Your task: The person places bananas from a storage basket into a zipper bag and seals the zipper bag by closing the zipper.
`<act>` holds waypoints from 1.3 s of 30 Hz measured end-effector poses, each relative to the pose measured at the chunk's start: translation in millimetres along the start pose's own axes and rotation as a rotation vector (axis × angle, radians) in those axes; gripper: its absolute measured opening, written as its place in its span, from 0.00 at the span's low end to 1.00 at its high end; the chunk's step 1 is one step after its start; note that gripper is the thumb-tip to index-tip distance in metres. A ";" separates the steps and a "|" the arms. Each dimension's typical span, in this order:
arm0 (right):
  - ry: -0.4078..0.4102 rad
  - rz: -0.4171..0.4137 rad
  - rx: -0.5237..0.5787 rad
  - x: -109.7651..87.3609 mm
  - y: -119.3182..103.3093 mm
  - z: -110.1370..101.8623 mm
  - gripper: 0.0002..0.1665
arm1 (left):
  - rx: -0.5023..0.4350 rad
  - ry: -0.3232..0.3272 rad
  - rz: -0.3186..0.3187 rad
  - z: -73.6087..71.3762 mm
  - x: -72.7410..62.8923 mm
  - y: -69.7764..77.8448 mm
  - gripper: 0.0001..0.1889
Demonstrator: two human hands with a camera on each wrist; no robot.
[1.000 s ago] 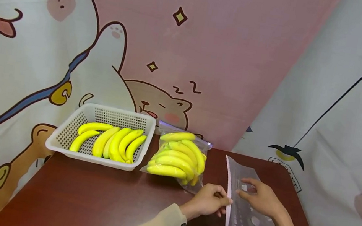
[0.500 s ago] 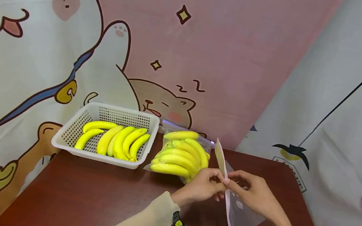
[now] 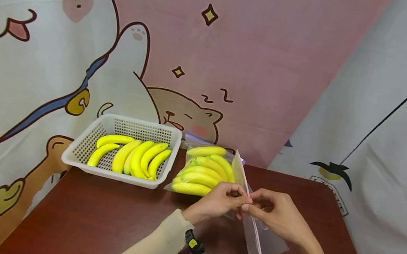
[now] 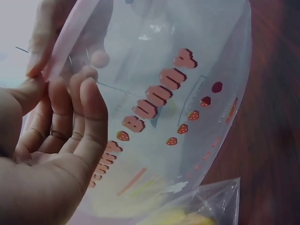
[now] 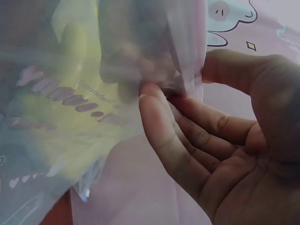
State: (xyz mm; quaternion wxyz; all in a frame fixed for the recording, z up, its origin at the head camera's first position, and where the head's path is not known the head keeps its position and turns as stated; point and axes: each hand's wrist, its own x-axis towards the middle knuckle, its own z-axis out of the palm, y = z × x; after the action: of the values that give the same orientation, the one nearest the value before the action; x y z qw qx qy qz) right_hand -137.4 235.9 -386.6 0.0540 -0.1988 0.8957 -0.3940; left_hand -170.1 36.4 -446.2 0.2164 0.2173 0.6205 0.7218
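Observation:
Both hands pinch the pink-edged top of a clear zip bag [image 3: 252, 242], held tilted above the table. My left hand [image 3: 219, 201] grips that edge between thumb and forefinger from the left. From the right, my right hand [image 3: 279, 213] pinches it at nearly the same spot. The slider sits at the edge's near end. Red "BUNNY" lettering and small strawberries show on the bag's film [image 4: 154, 93] in the left wrist view. In the right wrist view, the fingers [image 5: 159, 126] lie against the film, with yellow showing through.
Behind the hands lies a second zip bag filled with several bananas [image 3: 200, 174], partly covered by the held bag. A white plastic basket [image 3: 110, 175] holding several bananas stands at the back left. A printed cloth [image 3: 266, 66] hangs behind the brown table [image 3: 97, 216].
The zip bag was lying flat on the table and is now lifted and shifted left. My right hand moved from the bag's face to its edge, meeting my left hand.

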 end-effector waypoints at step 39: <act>0.516 -0.051 -0.540 -15.0 -84.6 -7.8 0.09 | 0.225 0.365 0.029 -9.5 -23.3 40.6 0.02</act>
State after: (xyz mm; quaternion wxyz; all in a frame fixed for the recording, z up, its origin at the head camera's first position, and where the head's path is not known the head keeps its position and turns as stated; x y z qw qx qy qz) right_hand -99.1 195.5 -320.7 -0.2378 -0.1222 0.9463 -0.1817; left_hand -158.5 9.8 -408.3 0.0642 0.1147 0.7227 0.6786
